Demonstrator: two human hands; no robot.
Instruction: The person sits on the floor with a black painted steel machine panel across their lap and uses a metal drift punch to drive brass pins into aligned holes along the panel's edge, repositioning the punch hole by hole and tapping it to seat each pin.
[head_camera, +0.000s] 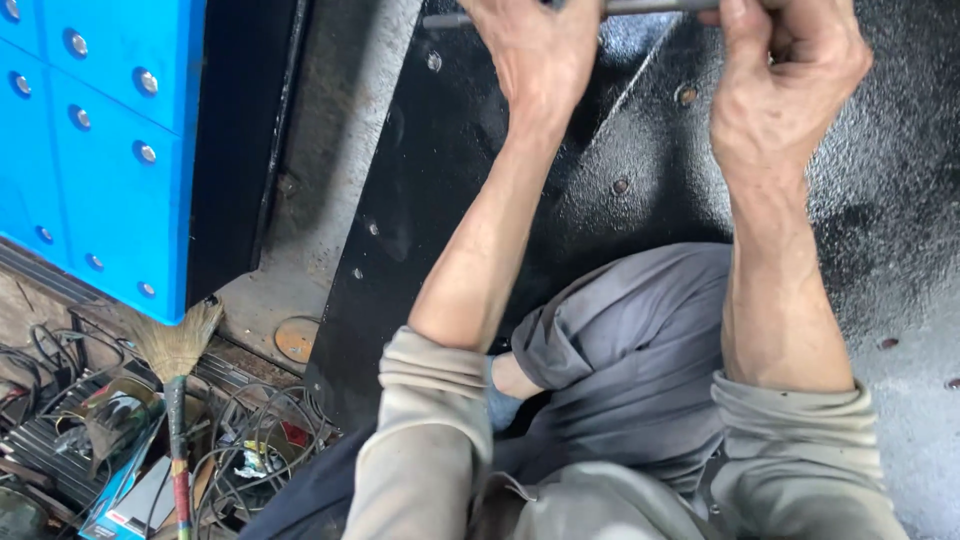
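Grey metal rod (640, 8) runs along the top edge of my view, mostly cut off, above the black riveted panel (640, 180). My left hand (535, 50) is curled round the rod, and my right hand (785, 70) pinches it further along (fingertips out of frame, so I cannot tell how firmly). Left of the panel stands a blue studded wall (110, 130); below that, a broom (175, 370) among tangled cables (260, 440), hard to make out.

The scene is viewed by a single head-worn camera, aimed steeply downward and close over both forearms onto a black metal panel (600, 190); no second view is provided.
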